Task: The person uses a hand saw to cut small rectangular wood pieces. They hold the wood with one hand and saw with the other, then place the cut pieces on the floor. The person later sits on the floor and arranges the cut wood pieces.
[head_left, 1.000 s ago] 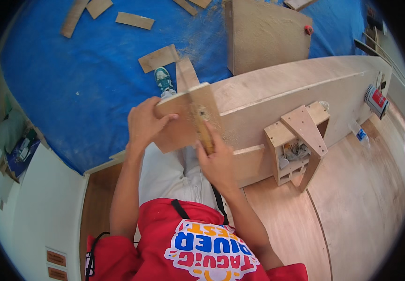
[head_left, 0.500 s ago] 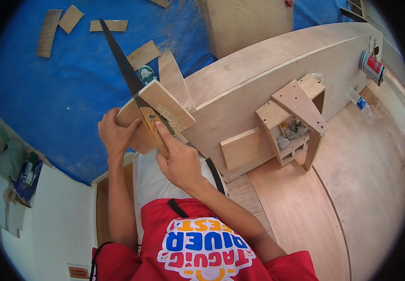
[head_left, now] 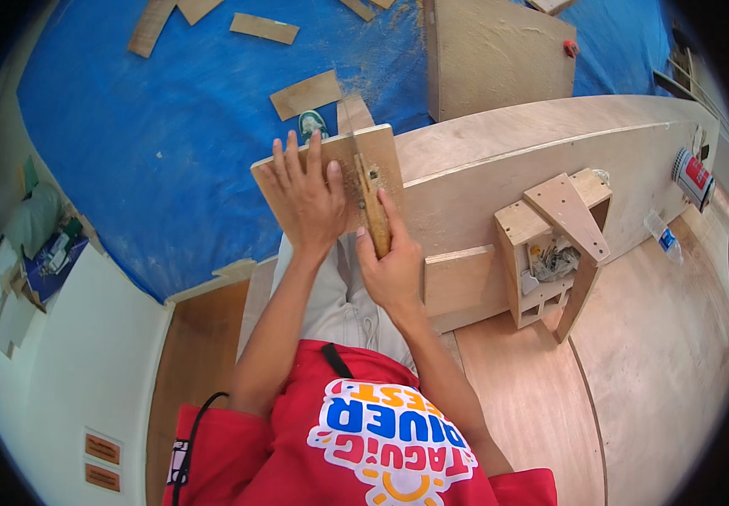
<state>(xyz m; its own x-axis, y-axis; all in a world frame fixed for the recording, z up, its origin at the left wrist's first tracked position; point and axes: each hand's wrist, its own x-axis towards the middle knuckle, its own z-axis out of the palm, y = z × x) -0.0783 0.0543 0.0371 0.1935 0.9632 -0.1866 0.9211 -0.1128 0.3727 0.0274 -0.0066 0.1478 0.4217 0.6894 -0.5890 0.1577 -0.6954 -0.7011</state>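
My left hand lies with fingers spread on the face of a plywood board, which is tilted up above my legs. My right hand grips the wooden handle of a handsaw. The saw lies along the board's right part, its blade faint and blurred beyond the top edge, with sawdust near the handle. My green-and-white shoe shows just past the board, beside a narrow wooden piece.
Plywood offcuts and a large panel lie on the blue tarp. To the right are a long plywood structure, a small wooden box frame holding odds and ends, a can and a plastic bottle.
My left hand has moved from gripping the board's left edge to lying spread on its face. The saw, raised diagonally half a second ago, is now more upright, and the board's angle has changed.
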